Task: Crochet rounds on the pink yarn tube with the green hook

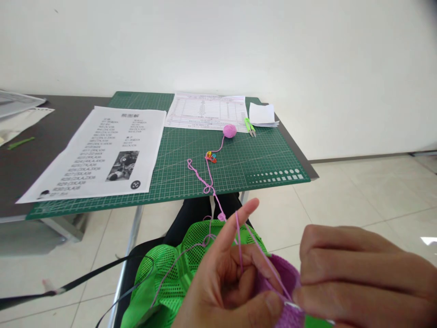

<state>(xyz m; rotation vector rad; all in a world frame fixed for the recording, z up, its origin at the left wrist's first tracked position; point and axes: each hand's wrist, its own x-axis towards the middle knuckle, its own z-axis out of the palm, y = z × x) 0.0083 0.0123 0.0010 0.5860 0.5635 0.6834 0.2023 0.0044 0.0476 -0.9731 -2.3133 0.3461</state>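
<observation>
Pink yarn (238,232) loops over the raised index finger of my left hand (232,282), whose thumb and other fingers pinch a purple-pink crocheted piece (290,273). My right hand (362,273) is closed around a thin metal hook (292,305), its tip at the edge of the piece where the yarn meets it. Part of the piece is hidden behind my fingers. Loose yarn runs from the lap up to the mat, past small coloured stitch markers (210,157). A pink yarn ball (230,131) rests farther back.
A green cutting mat (184,146) covers much of the dark table (85,109). On it lie a printed pattern sheet (102,150), a table sheet (208,111), green snips (250,127) and white paper slips (262,114). Green mesh fabric (164,269) covers my lap; a black strap (85,282) hangs left.
</observation>
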